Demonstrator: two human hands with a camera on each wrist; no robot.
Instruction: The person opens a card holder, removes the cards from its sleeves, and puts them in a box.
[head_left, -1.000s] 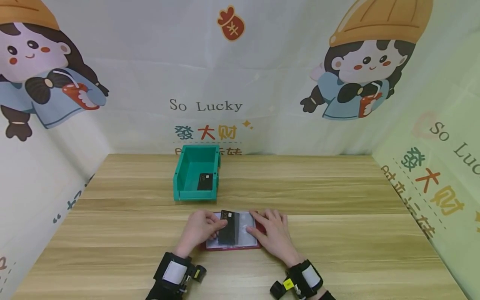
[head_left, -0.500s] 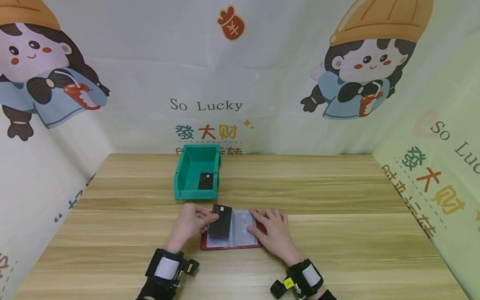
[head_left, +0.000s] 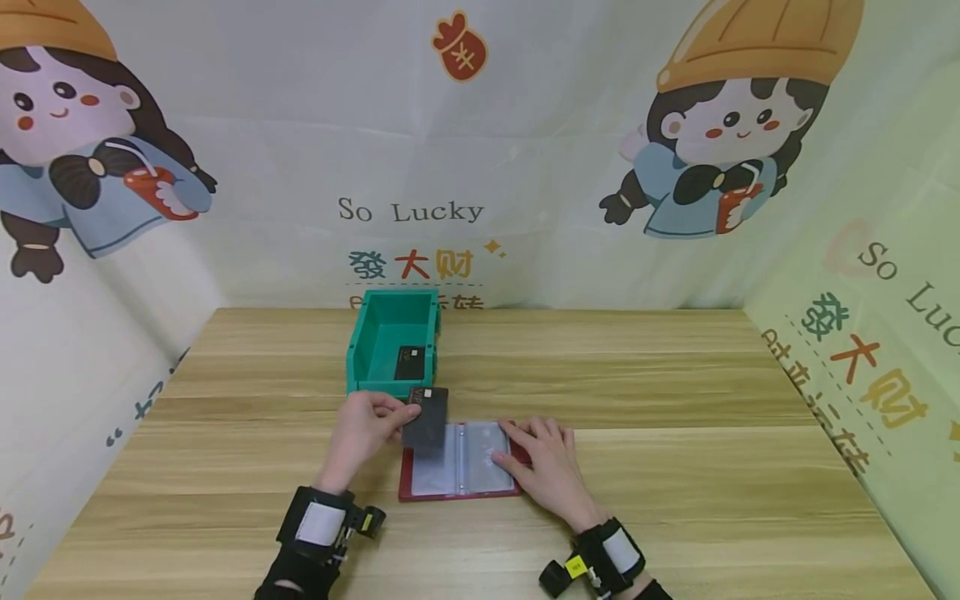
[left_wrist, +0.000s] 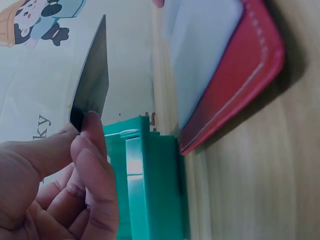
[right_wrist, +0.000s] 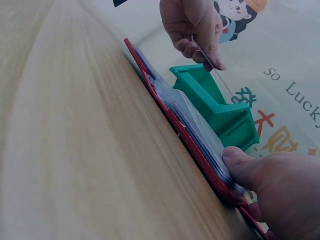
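My left hand (head_left: 367,425) pinches a black card (head_left: 426,418) between thumb and fingers, near the green bin's front edge. In the left wrist view the card (left_wrist: 94,75) tilts up, clear of the sleeves. Below it, a red card holder (head_left: 406,483) lies spread on the table with its clear sleeves (head_left: 435,479) showing. My right hand (head_left: 551,471) holds the card holder's right side; in the right wrist view its thumb (right_wrist: 240,162) lies on the stacked sleeves, fingertips at the edge. Another black card (head_left: 410,363) is inside the green bin (head_left: 390,388).
The bin stands behind the card holder, towards the back of the wooden table (head_left: 637,375). A printed cloth (head_left: 555,167) hangs behind and at both sides. Each wrist wears a strapped camera, such as the left wrist camera (head_left: 369,522).
My left hand has drawn the black card up and left off the sleeves, towards the bin. The left sleeve page is now uncovered. My right hand stays in place.
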